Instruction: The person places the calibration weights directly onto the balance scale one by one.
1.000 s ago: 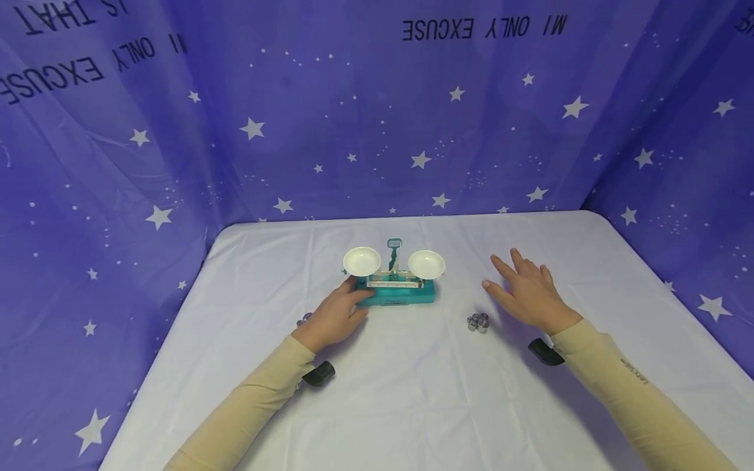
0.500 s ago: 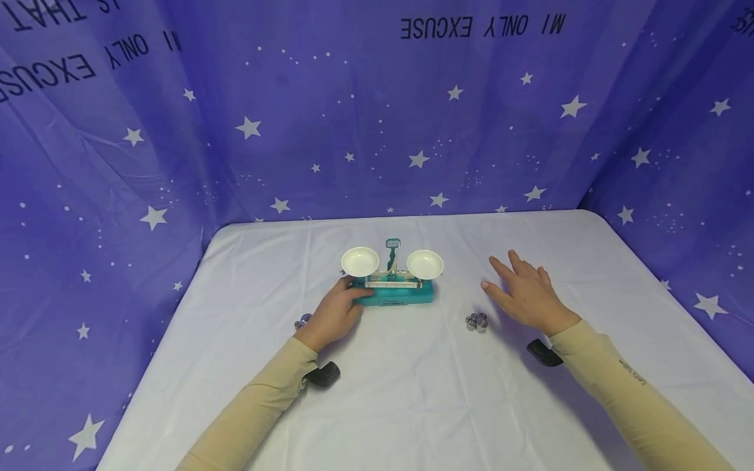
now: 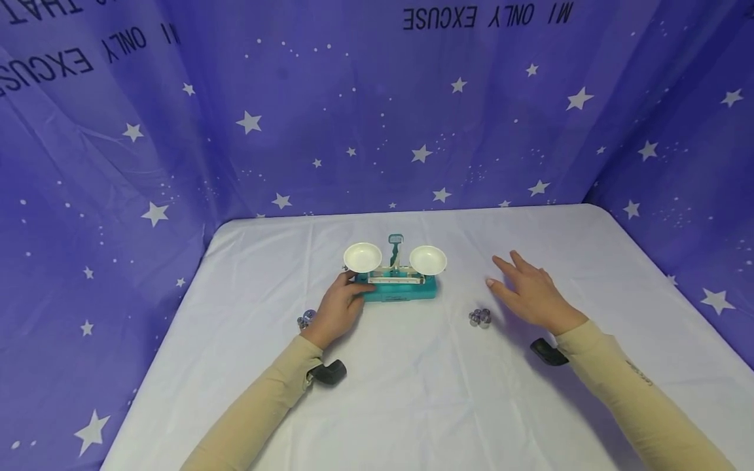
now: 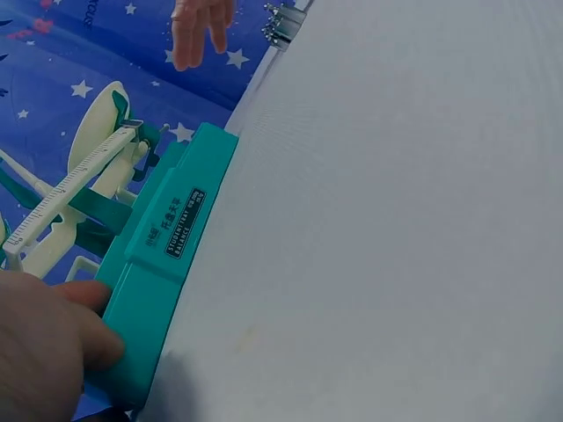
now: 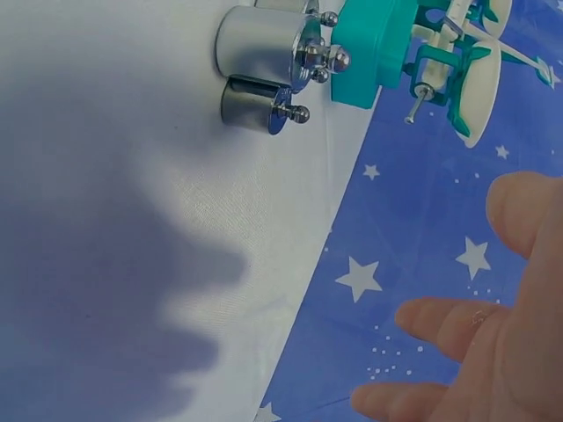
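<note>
A small balance scale (image 3: 400,290) with a teal base and two white pans stands in the middle of the table. At its left end my left hand (image 3: 338,311) grips the base, thumb along the front side. The left wrist view shows this grip on the teal base (image 4: 167,264) from close by. My right hand (image 3: 534,296) hovers to the right of the scale with fingers spread, holding nothing. Nearest to it is a cluster of shiny metal weights (image 3: 480,318), seen in the right wrist view as knobbed cylinders (image 5: 264,48). More weights (image 3: 305,318) lie beside my left hand, partly hidden by it.
A white cloth (image 3: 412,405) covers the table. A purple-blue curtain (image 3: 377,131) with stars hangs behind the table and at both sides. Black devices (image 3: 549,352) are worn at the wrists.
The left wrist and forearm have shifted slightly right, and the left thumb has drawn in against the scale's base. The right hand hovers almost still. The head view has tilted a little.
</note>
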The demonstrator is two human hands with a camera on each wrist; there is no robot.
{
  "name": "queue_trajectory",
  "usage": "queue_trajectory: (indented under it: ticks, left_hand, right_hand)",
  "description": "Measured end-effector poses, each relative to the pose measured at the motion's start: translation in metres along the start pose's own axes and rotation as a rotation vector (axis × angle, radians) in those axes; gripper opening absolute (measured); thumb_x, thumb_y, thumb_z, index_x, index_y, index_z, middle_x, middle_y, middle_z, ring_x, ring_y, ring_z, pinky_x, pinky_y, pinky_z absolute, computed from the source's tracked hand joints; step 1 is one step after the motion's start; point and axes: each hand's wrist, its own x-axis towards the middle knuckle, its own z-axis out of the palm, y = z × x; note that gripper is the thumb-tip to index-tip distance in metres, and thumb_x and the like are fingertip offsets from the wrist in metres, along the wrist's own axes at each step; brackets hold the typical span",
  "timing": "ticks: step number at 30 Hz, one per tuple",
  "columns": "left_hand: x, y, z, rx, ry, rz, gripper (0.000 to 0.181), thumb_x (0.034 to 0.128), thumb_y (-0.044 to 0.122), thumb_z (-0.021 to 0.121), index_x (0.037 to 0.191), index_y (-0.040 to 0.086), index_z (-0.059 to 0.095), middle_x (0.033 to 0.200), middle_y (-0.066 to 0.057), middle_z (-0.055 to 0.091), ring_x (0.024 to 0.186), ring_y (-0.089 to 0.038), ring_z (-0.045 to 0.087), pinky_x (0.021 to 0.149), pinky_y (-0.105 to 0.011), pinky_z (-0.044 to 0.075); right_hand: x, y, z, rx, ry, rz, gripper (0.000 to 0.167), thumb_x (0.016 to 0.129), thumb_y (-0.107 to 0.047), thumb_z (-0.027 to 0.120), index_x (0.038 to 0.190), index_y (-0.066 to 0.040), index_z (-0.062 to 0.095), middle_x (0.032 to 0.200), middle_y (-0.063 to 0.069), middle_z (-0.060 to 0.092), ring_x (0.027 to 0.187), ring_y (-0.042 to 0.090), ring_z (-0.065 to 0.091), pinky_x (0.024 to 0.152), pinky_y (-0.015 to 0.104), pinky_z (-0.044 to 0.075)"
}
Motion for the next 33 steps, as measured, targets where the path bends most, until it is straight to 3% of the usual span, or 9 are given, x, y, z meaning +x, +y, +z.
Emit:
queue_trajectory:
  ticks: [15,20,23,26,28,30,33]
  left_hand:
    - [0.001,0.002,0.001,0.002,0.018,0.005,0.028,0.0927,-0.001,0.059,0.114,0.006,0.077,0.140,-0.028,0.056,0.134,-0.043,0.055,0.116,-0.054,0.044]
    - [0.001,0.002,0.000,-0.014,0.007,-0.024,0.028,0.0937,-0.001,0.059,0.114,0.006,0.077,0.141,-0.028,0.056,0.136,-0.043,0.054,0.117,-0.054,0.042]
    - [0.000,0.002,0.000,-0.016,0.007,-0.027,0.028,0.0938,-0.001,0.058,0.114,0.005,0.077,0.142,-0.027,0.055,0.137,-0.043,0.053,0.117,-0.054,0.042]
    - [0.000,0.003,0.000,-0.011,0.011,-0.025,0.029,0.0933,-0.001,0.057,0.113,0.005,0.077,0.142,-0.028,0.055,0.137,-0.043,0.053,0.117,-0.054,0.042]
    - [0.000,0.003,0.001,-0.006,0.016,-0.021,0.029,0.0931,-0.002,0.057,0.113,0.004,0.077,0.141,-0.028,0.056,0.136,-0.043,0.054,0.116,-0.054,0.043]
    - [0.000,0.003,0.001,-0.002,0.020,-0.017,0.029,0.0929,-0.002,0.057,0.113,0.004,0.077,0.141,-0.028,0.056,0.135,-0.043,0.055,0.116,-0.054,0.043]
    - [0.000,0.004,0.001,0.000,0.023,-0.011,0.029,0.0925,-0.002,0.058,0.113,0.003,0.077,0.141,-0.028,0.056,0.135,-0.044,0.055,0.115,-0.054,0.044]
  right_hand:
    - [-0.007,0.016,0.002,0.099,0.040,-0.004,0.063,0.106,-0.043,0.044,0.152,0.000,0.043,0.159,0.038,0.029,0.144,0.061,0.029,0.114,0.076,0.026]
    - [-0.010,0.016,0.006,0.176,0.104,-0.044,0.053,0.106,-0.035,0.050,0.146,0.001,0.051,0.152,0.034,0.044,0.141,0.056,0.039,0.114,0.071,0.032]
    - [-0.011,0.015,0.009,0.222,0.178,-0.069,0.043,0.104,-0.026,0.056,0.137,0.002,0.061,0.139,0.029,0.060,0.125,0.048,0.059,0.104,0.061,0.048]
    - [-0.012,0.013,0.014,0.251,0.221,-0.063,0.033,0.101,-0.021,0.061,0.127,-0.001,0.069,0.123,0.022,0.072,0.102,0.037,0.071,0.086,0.044,0.060]
    - [-0.013,0.013,0.016,0.268,0.223,-0.052,0.030,0.100,-0.019,0.064,0.123,-0.003,0.072,0.115,0.017,0.076,0.089,0.028,0.072,0.076,0.032,0.060]
    - [-0.014,0.013,0.019,0.283,0.201,-0.036,0.028,0.099,-0.020,0.065,0.121,-0.004,0.073,0.112,0.015,0.077,0.086,0.020,0.070,0.073,0.024,0.057]
    - [-0.017,0.012,0.022,0.317,0.163,-0.015,0.027,0.098,-0.019,0.066,0.120,-0.004,0.073,0.110,0.014,0.078,0.084,0.011,0.067,0.072,0.021,0.054]
